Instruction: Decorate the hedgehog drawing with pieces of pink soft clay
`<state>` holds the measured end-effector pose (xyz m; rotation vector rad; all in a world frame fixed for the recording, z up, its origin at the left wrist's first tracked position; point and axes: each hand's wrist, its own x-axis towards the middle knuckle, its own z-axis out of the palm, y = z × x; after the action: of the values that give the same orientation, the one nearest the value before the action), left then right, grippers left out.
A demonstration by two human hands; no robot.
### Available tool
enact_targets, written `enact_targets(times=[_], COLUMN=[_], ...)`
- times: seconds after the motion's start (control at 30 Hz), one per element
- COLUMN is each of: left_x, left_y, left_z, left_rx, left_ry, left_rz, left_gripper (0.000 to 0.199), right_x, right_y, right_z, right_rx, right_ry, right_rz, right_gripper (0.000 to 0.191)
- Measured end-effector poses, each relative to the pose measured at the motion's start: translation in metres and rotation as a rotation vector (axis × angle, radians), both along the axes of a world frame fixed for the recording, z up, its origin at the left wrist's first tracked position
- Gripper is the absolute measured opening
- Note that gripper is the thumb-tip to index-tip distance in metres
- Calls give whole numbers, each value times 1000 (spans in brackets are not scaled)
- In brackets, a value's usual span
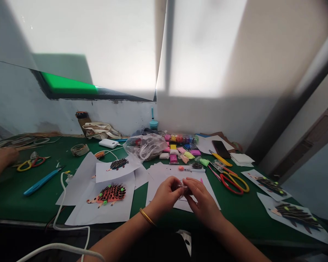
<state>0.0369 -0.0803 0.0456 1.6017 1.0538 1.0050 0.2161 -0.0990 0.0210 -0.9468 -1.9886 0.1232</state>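
My left hand (168, 193), with a gold bangle at the wrist, meets my right hand (202, 198) above a stack of white paper (158, 178). Between their fingertips both pinch a small, shiny plastic packet (182, 185); its contents are mostly hidden by the fingers. Just beyond my hands, a white pen (196, 170) and an orange lump of clay (181, 168) lie on the paper. Left of my hands, a sheet carries a pink hedgehog (112, 194) with dark spines and green balls.
Packets of coloured clay (174, 158) and a plastic bag (146, 145) lie behind. Scissors (235, 182) and a yellow cutter (221, 159) are at right, near a phone (221, 149). A blue cutter (42, 182) and white cable (64, 203) lie left. Another person's hand (4, 158) is far left.
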Motion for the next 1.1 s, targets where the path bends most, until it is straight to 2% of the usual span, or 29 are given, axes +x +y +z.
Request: enact_targets(times=[0.17,0.33,0.4,0.5,0.57,0.6,0.67,0.77,0.87,0.97,1.03,1.1], left_x=[0,-1,-1,-2,-2,-3,-3,-2,-2,-5,-8,-10], left_y=[4,5,4,-1,-4,-5,-7,-5,-2,0,1,0], left_z=[0,3,4,8,11,13,14,13,10,12,14,13], left_rx=[-63,-212,-161,57,150,145,74,-43,-105,-128,-141,-139], left_ry=[-65,-228,-182,-27,41,51,37,14,16,-59,-136,-187], left_rz=[30,-109,-81,-22,-18,-22,-38,-36,-8,-27,-66,-95], left_gripper=[30,32,26,16,18,21,22,19,19,24,30,36], right_x=[-1,-2,-2,-4,-5,-6,-9,-13,-14,-10,-6,-2], right_y=[0,1,2,2,2,1,-1,-7,-12,-14,-13,-10], right_z=[-1,-2,-2,1,6,8,13,18,22,26,28,26], right_rx=[-65,-102,-128,-201,-294,-347,-431,-473,-509,-586,-641,-676], right_ry=[-5,-7,-21,-32,-27,-26,-36,-64,-57,32,122,204], right_rz=[8,-56,-90,-105,-94,-86,-78,-80,-26,106,175,175], right_gripper=[61,57,59,62,58,53,41,29,37,47,39,28])
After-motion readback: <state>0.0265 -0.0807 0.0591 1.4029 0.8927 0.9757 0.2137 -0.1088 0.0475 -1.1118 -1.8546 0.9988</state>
